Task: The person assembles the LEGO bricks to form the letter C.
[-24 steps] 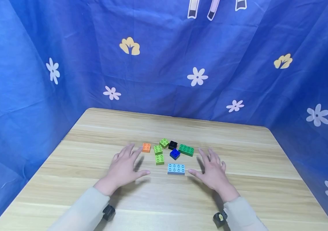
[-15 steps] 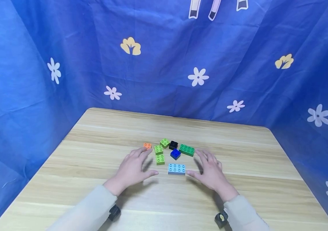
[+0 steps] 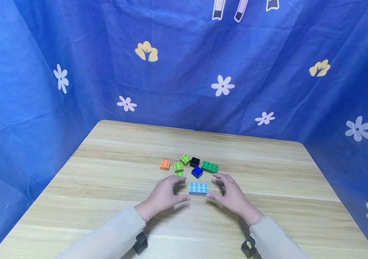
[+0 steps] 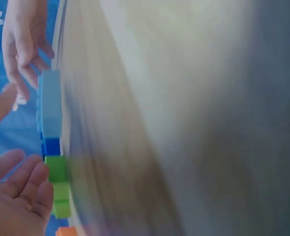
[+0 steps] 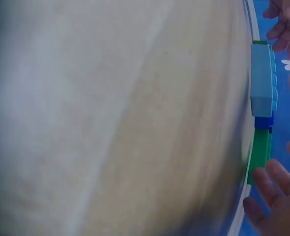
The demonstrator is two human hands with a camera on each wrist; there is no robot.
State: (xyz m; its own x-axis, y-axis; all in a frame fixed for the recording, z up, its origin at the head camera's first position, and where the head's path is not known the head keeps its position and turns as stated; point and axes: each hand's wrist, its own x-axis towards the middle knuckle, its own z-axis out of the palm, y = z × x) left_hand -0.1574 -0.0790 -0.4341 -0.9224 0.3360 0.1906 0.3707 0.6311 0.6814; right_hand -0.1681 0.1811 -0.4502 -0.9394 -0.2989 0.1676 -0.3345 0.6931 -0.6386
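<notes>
A light blue toy building brick [image 3: 198, 189] with two rows of studs lies on the table between the two hands. My left hand [image 3: 166, 194] is at its left end, thumb and fingers spread apart with nothing between them. It covers part of the nearest lime green brick [image 3: 179, 174] in the head view. On the other side my right hand [image 3: 230, 196] has its thumb tip right at the light blue brick's right end and its fingertips near the long green brick [image 3: 210, 166]. In the left wrist view the light blue brick [image 4: 51, 104] stands beyond the left fingers.
Behind the light blue brick lie a dark blue brick [image 3: 197, 172], a black brick [image 3: 195, 162], two more lime green bricks [image 3: 178, 166] and an orange brick [image 3: 165, 164]. A blue patterned cloth [image 3: 184, 72] surrounds the wooden table [image 3: 122, 151] at the back and sides.
My left hand has moved right, from beside the orange brick to the light blue brick's left end. My right hand has shifted slightly left, its fingers drawn in. The bricks stay in place.
</notes>
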